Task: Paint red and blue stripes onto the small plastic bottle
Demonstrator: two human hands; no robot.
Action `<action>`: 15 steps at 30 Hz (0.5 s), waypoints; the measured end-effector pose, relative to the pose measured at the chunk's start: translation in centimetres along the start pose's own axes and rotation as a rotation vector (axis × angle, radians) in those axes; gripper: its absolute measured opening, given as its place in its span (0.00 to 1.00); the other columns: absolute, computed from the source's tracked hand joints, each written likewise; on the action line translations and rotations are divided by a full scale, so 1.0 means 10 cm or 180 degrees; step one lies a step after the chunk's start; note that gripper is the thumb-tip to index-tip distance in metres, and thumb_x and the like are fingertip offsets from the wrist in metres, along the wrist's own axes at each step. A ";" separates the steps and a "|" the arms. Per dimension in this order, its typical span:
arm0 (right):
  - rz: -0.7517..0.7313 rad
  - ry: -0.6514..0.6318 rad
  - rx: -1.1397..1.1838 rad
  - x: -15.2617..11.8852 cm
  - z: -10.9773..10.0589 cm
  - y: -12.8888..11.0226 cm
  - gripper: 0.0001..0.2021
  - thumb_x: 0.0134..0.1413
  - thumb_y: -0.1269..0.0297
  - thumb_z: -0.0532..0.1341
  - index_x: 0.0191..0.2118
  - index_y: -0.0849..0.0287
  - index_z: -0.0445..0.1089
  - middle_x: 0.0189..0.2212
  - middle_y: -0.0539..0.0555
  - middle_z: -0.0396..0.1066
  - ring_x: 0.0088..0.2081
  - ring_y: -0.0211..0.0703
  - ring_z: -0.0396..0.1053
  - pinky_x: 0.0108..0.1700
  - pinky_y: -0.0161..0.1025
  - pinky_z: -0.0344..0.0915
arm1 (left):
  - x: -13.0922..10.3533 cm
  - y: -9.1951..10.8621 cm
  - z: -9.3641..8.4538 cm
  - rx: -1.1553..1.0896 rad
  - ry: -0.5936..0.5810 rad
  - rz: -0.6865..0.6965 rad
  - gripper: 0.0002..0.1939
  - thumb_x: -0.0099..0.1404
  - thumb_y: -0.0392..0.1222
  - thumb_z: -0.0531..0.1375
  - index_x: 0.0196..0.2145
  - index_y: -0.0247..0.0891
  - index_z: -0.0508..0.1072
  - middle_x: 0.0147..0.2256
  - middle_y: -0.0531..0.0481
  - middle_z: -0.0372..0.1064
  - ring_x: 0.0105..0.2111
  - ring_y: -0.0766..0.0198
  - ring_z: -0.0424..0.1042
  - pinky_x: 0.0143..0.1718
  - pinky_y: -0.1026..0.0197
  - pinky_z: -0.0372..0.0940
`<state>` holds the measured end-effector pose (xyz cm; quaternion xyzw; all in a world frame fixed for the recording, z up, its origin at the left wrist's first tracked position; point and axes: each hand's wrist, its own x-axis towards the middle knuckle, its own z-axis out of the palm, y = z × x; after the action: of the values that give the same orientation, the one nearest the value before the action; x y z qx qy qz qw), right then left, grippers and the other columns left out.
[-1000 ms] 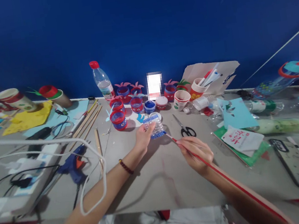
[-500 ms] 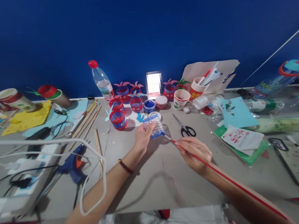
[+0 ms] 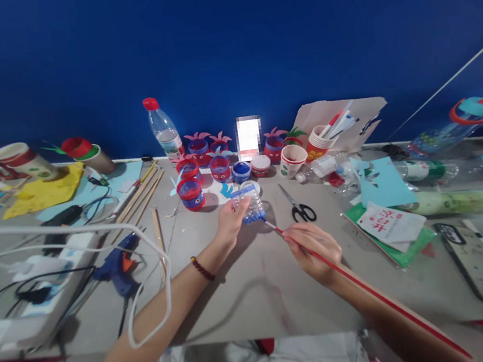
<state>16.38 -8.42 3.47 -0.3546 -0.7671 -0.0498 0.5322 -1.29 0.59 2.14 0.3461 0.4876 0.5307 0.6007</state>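
Observation:
My left hand (image 3: 230,223) grips a clear ribbed plastic piece (image 3: 251,204) with blue paint along its top and bottom edges. A long red paintbrush (image 3: 342,272) is pinched in my right hand (image 3: 315,248), its bristles touching the lower blue edge of the plastic piece. Just behind are an open jar of blue paint (image 3: 241,171) and a pale round lid (image 3: 251,188), partly hidden by the plastic. Several painted red and blue cups with eyes, such as one nearby (image 3: 191,195), stand to the left of the jar.
Black-handled scissors (image 3: 303,213) lie right of the plastic piece. At the left are a glue gun (image 3: 121,265), a power strip (image 3: 53,289) and a looping white cable (image 3: 168,274). A tall bottle (image 3: 166,132) stands behind; a phone (image 3: 479,268) lies at the right.
The brush tip has shifted slightly left along the lower edge of the plastic piece, with my right hand following a little. My left hand has barely moved.

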 end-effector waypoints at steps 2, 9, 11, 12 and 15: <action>0.0002 0.0035 0.0017 0.00 0.00 0.00 0.13 0.58 0.77 0.61 0.46 0.54 0.74 0.26 0.51 0.78 0.29 0.45 0.77 0.34 0.43 0.78 | 0.00 0.00 0.00 0.0003 0.0010 -0.0036 0.25 0.44 0.59 0.73 0.28 0.34 0.76 0.26 0.51 0.73 0.26 0.67 0.68 0.31 0.63 0.63; 0.0020 -0.0001 0.0026 -0.01 -0.01 0.02 0.15 0.58 0.77 0.61 0.48 0.54 0.74 0.28 0.52 0.79 0.30 0.46 0.77 0.34 0.44 0.78 | 0.02 -0.03 -0.03 -0.0086 -0.0114 -0.0037 0.25 0.48 0.60 0.71 0.32 0.34 0.77 0.29 0.49 0.75 0.29 0.64 0.71 0.35 0.61 0.65; 0.0023 0.0029 0.0018 -0.01 -0.01 0.02 0.16 0.58 0.77 0.61 0.49 0.53 0.74 0.28 0.52 0.79 0.30 0.46 0.78 0.34 0.44 0.78 | 0.04 -0.05 -0.04 -0.0064 -0.0088 -0.0069 0.25 0.48 0.60 0.71 0.32 0.34 0.77 0.29 0.49 0.75 0.29 0.64 0.71 0.35 0.61 0.64; 0.0009 0.0045 0.0010 -0.01 -0.01 0.03 0.16 0.58 0.77 0.61 0.49 0.53 0.74 0.28 0.52 0.79 0.30 0.46 0.78 0.35 0.44 0.78 | 0.04 -0.05 -0.05 -0.0053 -0.0052 -0.0099 0.26 0.48 0.60 0.71 0.31 0.34 0.76 0.29 0.49 0.75 0.29 0.64 0.71 0.35 0.61 0.64; -0.0039 0.0041 -0.0014 -0.01 -0.02 0.03 0.16 0.58 0.78 0.62 0.49 0.54 0.74 0.29 0.53 0.79 0.31 0.46 0.78 0.35 0.44 0.78 | 0.06 -0.06 -0.05 -0.0056 -0.0015 -0.0135 0.26 0.47 0.61 0.71 0.30 0.34 0.75 0.28 0.50 0.74 0.28 0.65 0.70 0.34 0.61 0.63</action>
<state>16.70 -8.36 3.36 -0.3507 -0.7657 -0.0571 0.5360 -1.65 0.97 1.27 0.3315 0.4887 0.5213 0.6160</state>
